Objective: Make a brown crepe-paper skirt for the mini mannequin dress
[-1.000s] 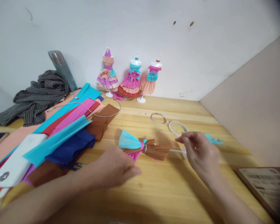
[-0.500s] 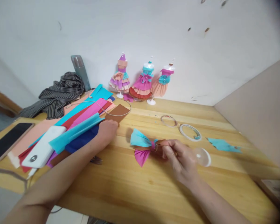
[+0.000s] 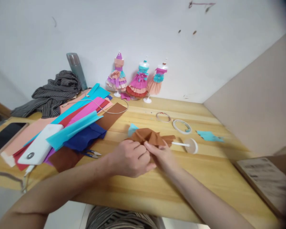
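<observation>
Together, left hand (image 3: 133, 158) and right hand (image 3: 164, 155) pinch brown paper (image 3: 146, 135)

Brown paper (image 3: 147, 135) gathered in pleats; white-based dress form (image 3: 180, 144) lying sideways, partly hidden

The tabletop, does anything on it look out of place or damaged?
The white stand poking out from the brown paper lies on its side, which looks odd given the three dressed forms standing upright behind. The light-blue scrap at the right also has ragged edges, perhaps torn.
</observation>
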`<act>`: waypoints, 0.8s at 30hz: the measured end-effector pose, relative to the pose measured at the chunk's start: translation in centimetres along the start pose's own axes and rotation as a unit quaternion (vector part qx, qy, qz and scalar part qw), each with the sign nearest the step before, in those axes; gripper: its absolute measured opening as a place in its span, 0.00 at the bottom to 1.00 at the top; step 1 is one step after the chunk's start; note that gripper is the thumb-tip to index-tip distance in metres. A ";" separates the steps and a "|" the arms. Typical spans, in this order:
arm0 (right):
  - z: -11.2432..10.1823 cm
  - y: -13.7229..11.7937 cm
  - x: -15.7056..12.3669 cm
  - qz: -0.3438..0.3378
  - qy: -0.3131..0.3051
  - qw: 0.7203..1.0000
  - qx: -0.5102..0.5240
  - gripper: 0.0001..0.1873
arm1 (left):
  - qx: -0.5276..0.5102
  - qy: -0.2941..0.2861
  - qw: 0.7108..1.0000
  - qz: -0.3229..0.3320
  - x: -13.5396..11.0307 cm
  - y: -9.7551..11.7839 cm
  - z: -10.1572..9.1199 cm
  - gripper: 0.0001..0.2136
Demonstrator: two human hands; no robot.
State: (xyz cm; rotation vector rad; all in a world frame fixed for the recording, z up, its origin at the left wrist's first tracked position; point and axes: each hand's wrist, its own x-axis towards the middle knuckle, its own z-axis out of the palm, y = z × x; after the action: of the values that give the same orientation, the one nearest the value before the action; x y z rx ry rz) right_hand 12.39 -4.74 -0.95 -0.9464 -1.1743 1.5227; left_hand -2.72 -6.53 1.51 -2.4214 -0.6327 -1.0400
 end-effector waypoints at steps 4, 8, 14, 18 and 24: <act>0.9 -0.8 0.2 0.014 -0.020 1.000 -0.011 0.18 | -0.067 0.040 0.995 -0.063 0.3 -2.0 -2.0 0.08; 1.7 -1.9 1.5 0.002 -0.074 0.997 -0.022 0.17 | -0.205 -0.136 0.938 -0.246 -0.2 -4.9 -3.1 0.18; 2.4 -3.3 4.7 0.000 -0.113 0.993 -0.025 0.16 | -0.362 -0.161 0.788 -0.472 -1.9 -7.2 -1.7 0.11; 0.8 -3.9 5.6 -0.033 -0.056 0.997 -0.038 0.17 | -0.360 -0.109 0.762 -0.527 -2.2 -8.1 -1.0 0.11; -1.2 -5.7 4.3 -0.069 -0.067 0.989 -0.115 0.15 | -0.374 -0.048 0.707 -0.599 -3.6 -8.7 0.2 0.13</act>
State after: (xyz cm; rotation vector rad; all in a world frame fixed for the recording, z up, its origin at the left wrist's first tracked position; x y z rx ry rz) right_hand 13.78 0.11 4.19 -0.9025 -1.5054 1.3759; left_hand -9.66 -0.24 0.43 -2.5271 -2.4210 -1.9093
